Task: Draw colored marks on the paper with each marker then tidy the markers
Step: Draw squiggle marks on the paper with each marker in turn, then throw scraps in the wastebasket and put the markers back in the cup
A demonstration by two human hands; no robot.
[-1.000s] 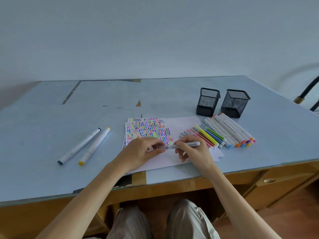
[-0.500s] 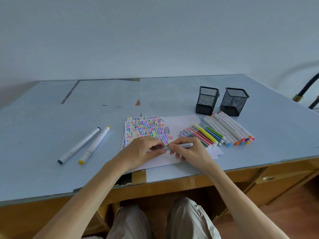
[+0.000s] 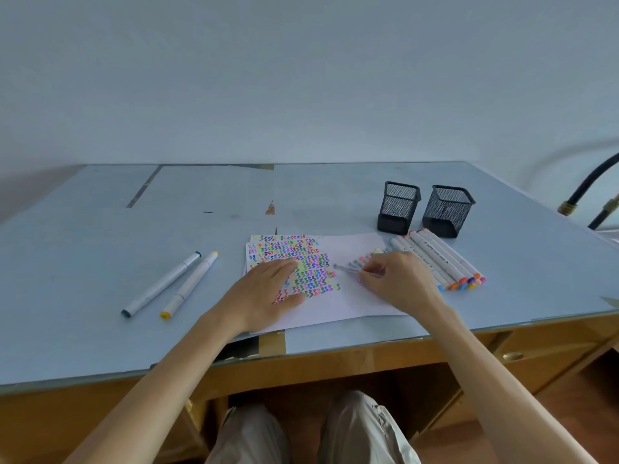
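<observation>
A white paper [image 3: 351, 296] lies at the desk's front, its left half filled with rows of coloured squiggles [image 3: 301, 259]. My left hand [image 3: 268, 293] rests flat on those marks, fingers straight. My right hand [image 3: 395, 283] pinches a thin grey marker [image 3: 346, 268], held low over the paper and pointing left, right beside the row of thin coloured markers [image 3: 366, 257]. That hand hides most of the row. To the right lies a row of thick white markers [image 3: 442, 259].
Two black mesh pen holders [image 3: 398, 209] [image 3: 447, 212] stand behind the thick markers. Two more white markers, one dark-capped [image 3: 160, 284] and one yellow-capped [image 3: 189, 284], lie left of the paper. The desk's front edge [image 3: 335, 349] is close to me.
Both hands held the grey marker together before. My left hand has let go and flattened onto the paper. My right hand has carried the marker right, to the thin markers.
</observation>
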